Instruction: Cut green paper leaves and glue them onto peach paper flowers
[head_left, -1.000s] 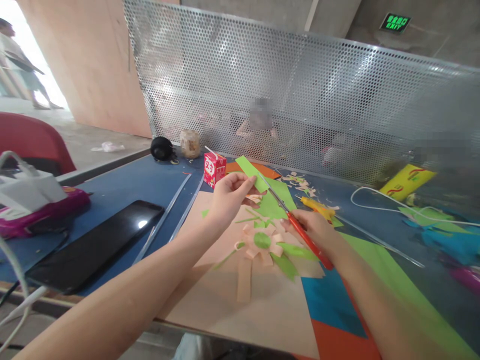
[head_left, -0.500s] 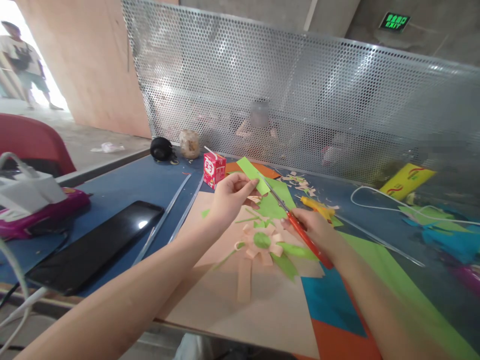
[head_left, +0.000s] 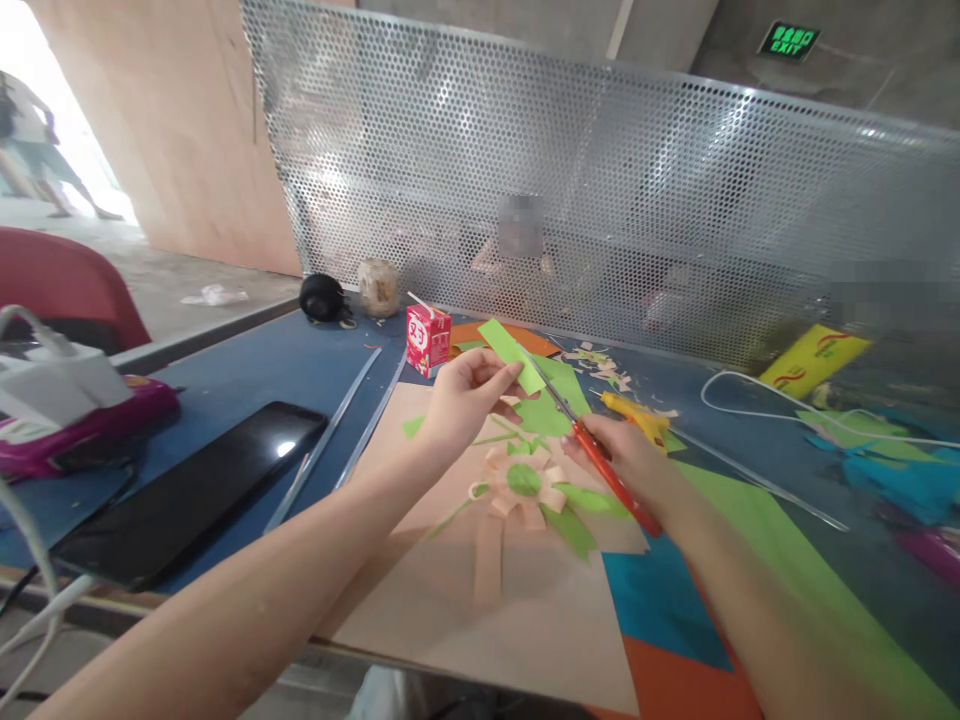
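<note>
Between thumb and fingers, my left hand pinches a strip of light green paper above the table. My right hand grips a pair of scissors with red handles. The blades lie against the right edge of the green strip; whether they are parted I cannot tell. Below both hands, a paper flower with peach loops and a green centre rests on a peach sheet, with green leaf pieces and a peach strip under it.
A red drink carton with a straw stands beyond my left hand. A yellow glue gun lies behind my right hand. At left are a black phone and a purple power strip. A perforated metal screen borders the back.
The green strip and my left hand have shifted slightly right and down. My right hand stays nearly in place with the scissors. A person in the far left background has moved left.
</note>
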